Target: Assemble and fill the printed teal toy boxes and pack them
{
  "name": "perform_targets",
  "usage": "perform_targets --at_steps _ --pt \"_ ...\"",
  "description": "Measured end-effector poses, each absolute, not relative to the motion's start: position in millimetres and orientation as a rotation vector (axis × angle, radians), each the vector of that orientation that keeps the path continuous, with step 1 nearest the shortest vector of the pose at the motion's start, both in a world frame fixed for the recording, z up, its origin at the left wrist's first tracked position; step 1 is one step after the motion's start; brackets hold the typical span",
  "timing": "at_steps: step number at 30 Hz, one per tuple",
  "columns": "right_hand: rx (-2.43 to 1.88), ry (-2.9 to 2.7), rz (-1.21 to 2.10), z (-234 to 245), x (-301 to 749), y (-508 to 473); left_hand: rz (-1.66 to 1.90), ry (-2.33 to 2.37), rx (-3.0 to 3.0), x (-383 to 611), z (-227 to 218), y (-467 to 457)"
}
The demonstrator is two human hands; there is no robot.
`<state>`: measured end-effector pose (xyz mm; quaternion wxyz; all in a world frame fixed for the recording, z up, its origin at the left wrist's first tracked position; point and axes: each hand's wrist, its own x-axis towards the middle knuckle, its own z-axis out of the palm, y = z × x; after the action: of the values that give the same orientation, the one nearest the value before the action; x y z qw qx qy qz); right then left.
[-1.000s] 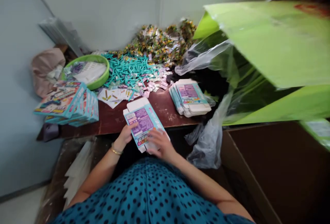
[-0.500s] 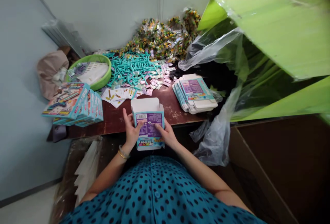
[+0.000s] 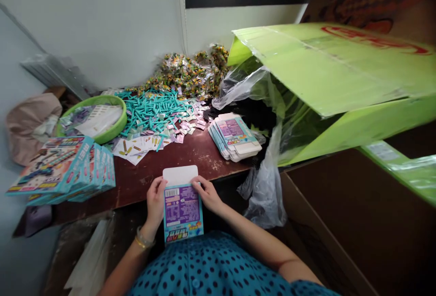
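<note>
A small purple-and-blue cardboard box (image 3: pixel 182 207) is held upright in front of my body, its printed panel facing me. The white flap at its top stands up open. My left hand (image 3: pixel 156 201) grips the upper left edge with thumb and fingers. At the upper right corner, by the base of the flap, my right hand (image 3: pixel 208 195) closes on the same box. On the table beyond lies a stack of flat, similar box blanks (image 3: pixel 233 136). To the left, several finished-looking printed boxes (image 3: pixel 61 166) are piled up, leaning.
The dark red table (image 3: pixel 190 155) holds a heap of turquoise sticks (image 3: pixel 153 110), small sachets (image 3: pixel 190 123), printed leaflets (image 3: pixel 134 147) and bagged colourful pieces (image 3: pixel 187 76). A green basin (image 3: pixel 123 121) stands left. At right is a big open green carton (image 3: pixel 306 69) with a plastic liner (image 3: pixel 267 196).
My hands have shifted from the middle of the box up to its top corners. The side flap seen at its upper right no longer shows. The camera view has swung up and right.
</note>
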<state>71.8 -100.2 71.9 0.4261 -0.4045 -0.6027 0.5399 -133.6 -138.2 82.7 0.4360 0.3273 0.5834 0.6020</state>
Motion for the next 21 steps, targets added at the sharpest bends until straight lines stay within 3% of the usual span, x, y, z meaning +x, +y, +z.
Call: perform_targets --at_steps 4,8,14,16,21 --pt "-0.972 -1.701 1.397 68.8 81.2 -78.2 1.334 1.165 0.461 -133.4 99.6 -119.4" --pt "-1.040 -1.901 1.053 83.0 84.6 -48.2 1.049 1.033 0.304 -132.3 106.3 -109.8" --pt "-0.893 -2.342 0.730 102.7 68.7 -32.6 1.170 1.068 0.350 -129.7 97.8 -110.0" --pt "-0.806 -2.261 0.872 102.5 65.7 -39.5 1.175 1.073 0.350 -132.0 93.8 -113.5" --pt "-0.859 -1.922 1.619 106.4 69.3 -42.4 1.183 1.074 0.310 -133.4 89.0 -118.4"
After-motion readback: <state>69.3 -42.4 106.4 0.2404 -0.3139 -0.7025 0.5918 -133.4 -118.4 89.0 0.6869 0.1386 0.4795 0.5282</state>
